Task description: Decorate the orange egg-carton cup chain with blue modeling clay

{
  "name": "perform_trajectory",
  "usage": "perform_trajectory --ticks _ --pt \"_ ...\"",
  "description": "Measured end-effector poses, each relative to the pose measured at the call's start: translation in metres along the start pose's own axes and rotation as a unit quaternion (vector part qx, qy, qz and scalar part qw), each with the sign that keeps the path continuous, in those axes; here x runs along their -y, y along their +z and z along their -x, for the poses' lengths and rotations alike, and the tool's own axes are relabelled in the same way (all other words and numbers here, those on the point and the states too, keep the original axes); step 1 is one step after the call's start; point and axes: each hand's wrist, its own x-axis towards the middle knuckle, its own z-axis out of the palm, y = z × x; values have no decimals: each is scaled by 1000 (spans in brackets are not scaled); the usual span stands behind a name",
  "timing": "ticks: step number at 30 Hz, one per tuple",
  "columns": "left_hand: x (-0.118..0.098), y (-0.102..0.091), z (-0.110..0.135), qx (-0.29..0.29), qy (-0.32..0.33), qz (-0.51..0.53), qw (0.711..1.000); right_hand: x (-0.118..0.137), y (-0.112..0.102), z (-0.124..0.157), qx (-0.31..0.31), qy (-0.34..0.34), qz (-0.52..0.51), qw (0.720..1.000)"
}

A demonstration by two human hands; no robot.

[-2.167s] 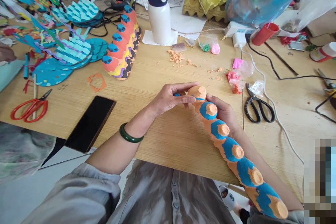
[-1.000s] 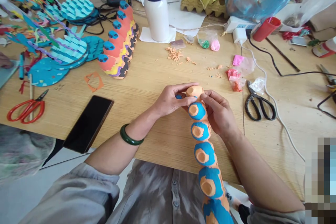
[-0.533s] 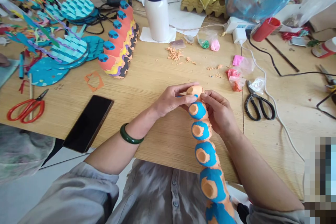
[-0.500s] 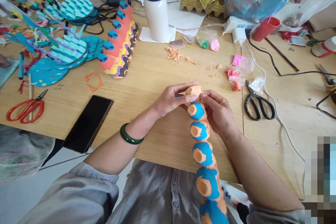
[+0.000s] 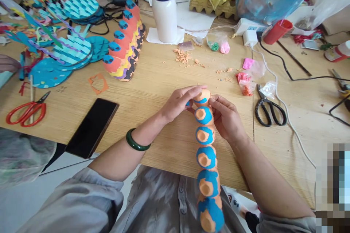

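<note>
A long, bumpy strip [image 5: 204, 160] covered in orange clay, with blue clay around the tops of its bumps, points away from me, its near end over my lap. My right hand [image 5: 228, 116] pinches its far end from the right side. My left hand [image 5: 177, 103] is at that end from the left, its fingertips by the last bump, which carries a thin blue streak. A small bit of blue clay [image 5: 187, 103] shows among the curled left fingers. A dark green bangle [image 5: 138, 140] circles my left wrist.
A second decorated strip [image 5: 125, 43], a white bottle [image 5: 164, 18] and a phone [image 5: 93, 127] are on the table. Red-handled scissors [image 5: 28, 111] are at left, black-handled scissors [image 5: 270, 109] at right. Orange scraps [image 5: 182, 56] and clay packets [image 5: 246, 80] are beyond my hands.
The strip's near end has swung left and its bumps have turned to face up more. My left thumb has lifted off the last bump, uncovering a blue streak.
</note>
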Motion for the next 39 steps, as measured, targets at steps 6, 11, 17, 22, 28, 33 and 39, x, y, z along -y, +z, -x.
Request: perform_trajectory --ticks 6,11,17,22,28,33,39 --pt "1 -6 -2 70 11 -12 997 13 -2 0 5 89 -10 996" --pt "1 -4 -1 41 16 -48 998 14 4 3 17 54 13 998" --pt "0 -3 1 13 24 -65 998 5 3 6 -15 50 -22 998" --pt "-1 -6 2 -7 71 -153 986 4 3 6 -10 40 -13 999" --pt "-1 -8 3 55 81 -147 984 9 -2 3 35 64 6 997" --pt "-2 -11 2 75 65 -86 991 10 -5 2 21 82 25 996" --pt "-6 -20 0 103 33 -64 992 7 -7 0 37 87 51 994"
